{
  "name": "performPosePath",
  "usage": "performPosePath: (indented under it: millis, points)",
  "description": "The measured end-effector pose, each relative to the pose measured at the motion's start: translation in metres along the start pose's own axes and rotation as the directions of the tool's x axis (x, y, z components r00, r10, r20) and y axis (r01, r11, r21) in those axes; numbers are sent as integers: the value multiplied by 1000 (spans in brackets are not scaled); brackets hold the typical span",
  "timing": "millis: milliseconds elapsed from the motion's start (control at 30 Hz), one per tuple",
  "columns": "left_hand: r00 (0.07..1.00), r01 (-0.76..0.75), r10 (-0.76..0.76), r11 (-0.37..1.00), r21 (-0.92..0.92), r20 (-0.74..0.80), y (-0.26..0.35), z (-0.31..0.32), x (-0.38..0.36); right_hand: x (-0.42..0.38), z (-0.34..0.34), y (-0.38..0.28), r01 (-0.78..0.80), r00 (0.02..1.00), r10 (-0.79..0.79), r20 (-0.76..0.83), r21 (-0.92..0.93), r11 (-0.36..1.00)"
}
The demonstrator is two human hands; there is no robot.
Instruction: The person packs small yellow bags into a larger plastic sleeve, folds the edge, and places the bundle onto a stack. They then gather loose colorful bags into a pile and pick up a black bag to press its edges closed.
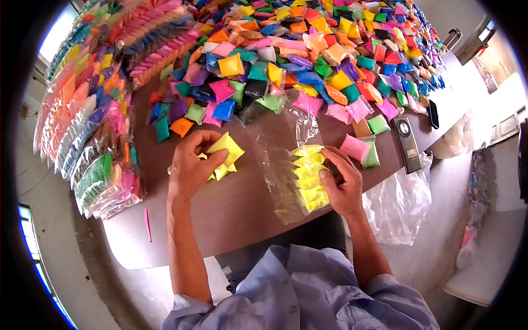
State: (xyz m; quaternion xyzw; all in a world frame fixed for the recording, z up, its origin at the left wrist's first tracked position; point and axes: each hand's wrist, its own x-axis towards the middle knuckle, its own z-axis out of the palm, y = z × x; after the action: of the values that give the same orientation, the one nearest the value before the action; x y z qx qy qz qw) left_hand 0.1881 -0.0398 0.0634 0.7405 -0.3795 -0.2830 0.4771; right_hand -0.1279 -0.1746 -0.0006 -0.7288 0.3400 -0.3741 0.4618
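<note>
My left hand (195,162) pinches a yellow packet (228,149) between thumb and fingers, above the brown table. More yellow packets (224,172) lie just under and beside it. To the right, my right hand (344,184) is closed on the right edge of a clear plastic bag (275,176). Several yellow packets (309,179) are stacked in a column along that side of the bag, with my thumb and fingers against them. The bag's left part is flat, and its upper end reaches toward the colourful pile.
A large pile of coloured packets (258,71) covers the table's back. Filled clear bags (104,181) stand at the left. A pink tool (147,224) lies near the front left edge. At the right are a grey device (406,146) and a hanging clear bag (399,206).
</note>
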Motion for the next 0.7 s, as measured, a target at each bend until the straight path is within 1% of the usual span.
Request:
performPosePath:
  millis: [33, 67, 133, 167, 200, 233, 300, 333, 400, 433, 467, 533, 567, 633, 700]
  points:
    - [993, -119, 120, 992, 28, -19, -2, 7, 3, 0, 0, 1, 25, 1000, -25, 2, -12, 1000]
    - [993, -118, 119, 993, 24, -19, 0, 16, 5, 1, 0, 5, 24, 1000, -24, 3, -16, 1000]
    - [996, -93, 92, 994, -52, -21, 6, 38, 8, 2, 0, 12, 134, 991, -135, -5, -88, 987]
    - [996, -88, 88, 996, -3, -5, 2, 49, 13, 2, 0, 10, 133, 991, -134, -5, -91, 987]
    - [996, -87, 87, 996, -5, -2, -3, 62, 17, 2, 0, 6, 87, 996, -87, -3, -71, 994]
    - [991, -130, 130, 990, -44, -10, -6, 76, 21, 2, 0, 3, 41, 999, -41, -1, -52, 998]
    - [979, -202, 202, 975, -92, -17, -1, 97, 25, 2, 0, 1, 27, 1000, -27, -1, -42, 999]
    - [980, -200, 200, 975, -95, -12, -3, 105, 27, 1, -1, 1, 14, 1000, -14, 2, -28, 1000]
    - [985, -146, 154, 983, -107, 72, -10, 120, 33, 0, -1, 1, 7, 1000, -7, 4, -32, 999]
    - [983, -143, 156, 982, -120, 99, -12, 124, 32, 1, -1, 2, 6, 1000, -6, 7, -34, 999]
    - [983, -143, 155, 982, -120, 101, -12, 127, 31, 2, -1, 4, 4, 1000, -4, 6, -35, 999]
    - [952, -301, 302, 953, -45, 37, -4, 128, 26, 1, -1, 8, 72, 997, -72, 3, -55, 996]
    - [953, -298, 300, 953, -47, 40, -1, 127, 24, 1, -1, 8, 69, 998, -69, 3, -56, 996]
    - [950, -299, 290, 952, 71, 113, 3, 123, 22, 2, -1, 5, 54, 999, -54, 2, -40, 998]
    - [945, -316, 310, 947, 52, 102, -2, 128, 24, 2, -1, 0, 26, 1000, -26, 7, -36, 999]
